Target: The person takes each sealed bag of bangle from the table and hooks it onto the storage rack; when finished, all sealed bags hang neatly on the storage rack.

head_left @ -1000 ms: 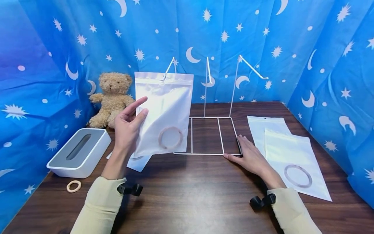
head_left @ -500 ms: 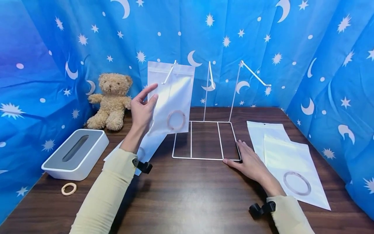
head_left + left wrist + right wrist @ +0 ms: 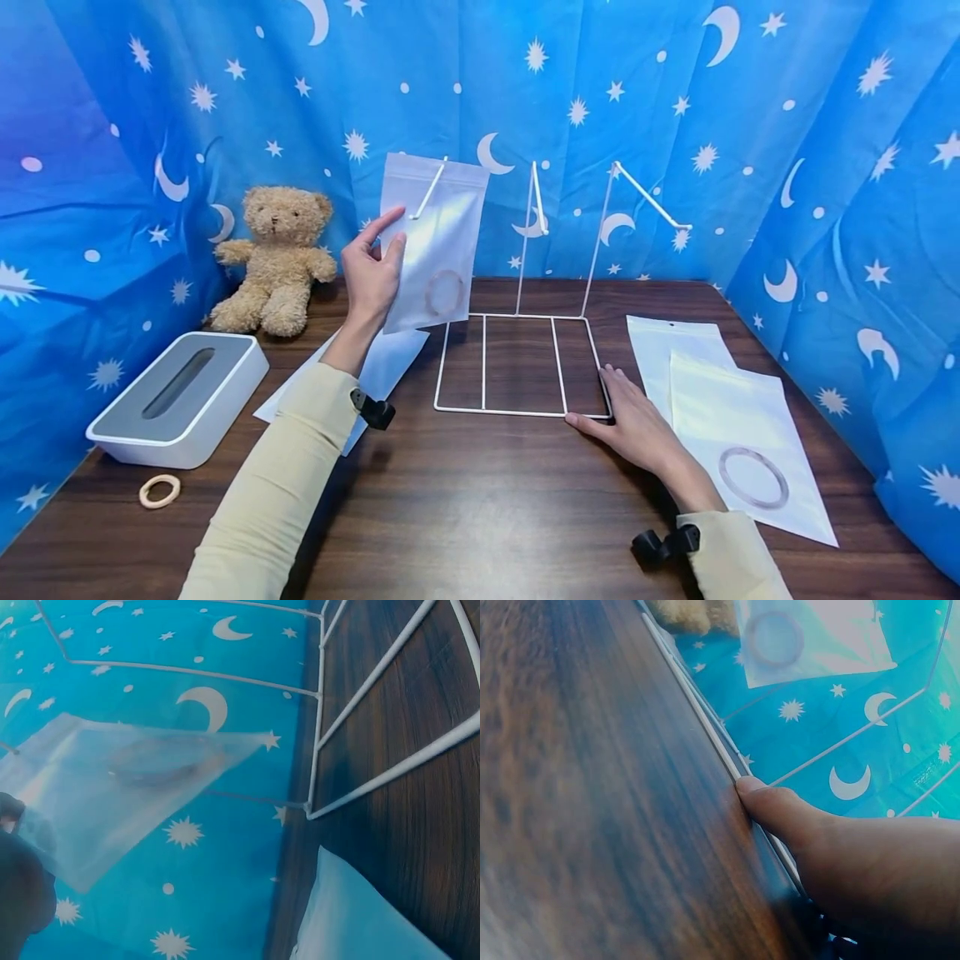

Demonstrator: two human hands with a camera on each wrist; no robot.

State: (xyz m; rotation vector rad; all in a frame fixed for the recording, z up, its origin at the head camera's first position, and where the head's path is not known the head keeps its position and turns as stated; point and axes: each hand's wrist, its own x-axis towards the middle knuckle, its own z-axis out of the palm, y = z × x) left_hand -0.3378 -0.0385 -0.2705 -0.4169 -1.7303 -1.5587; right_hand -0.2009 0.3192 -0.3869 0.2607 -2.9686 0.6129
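My left hand [image 3: 371, 279] pinches 1 seemingly hung bag [image 3: 446, 225]; right hand [image 3: 637, 427] spread on rack [image 3: 517, 412]; 2 bare hooks [image 3: 649, 197] seem left.

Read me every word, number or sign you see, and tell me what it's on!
No words, numbers, brands or signs can be read, even on the raised bag.
Right wrist view: small marks on the blue cloth might be print, but are too blurred to read.
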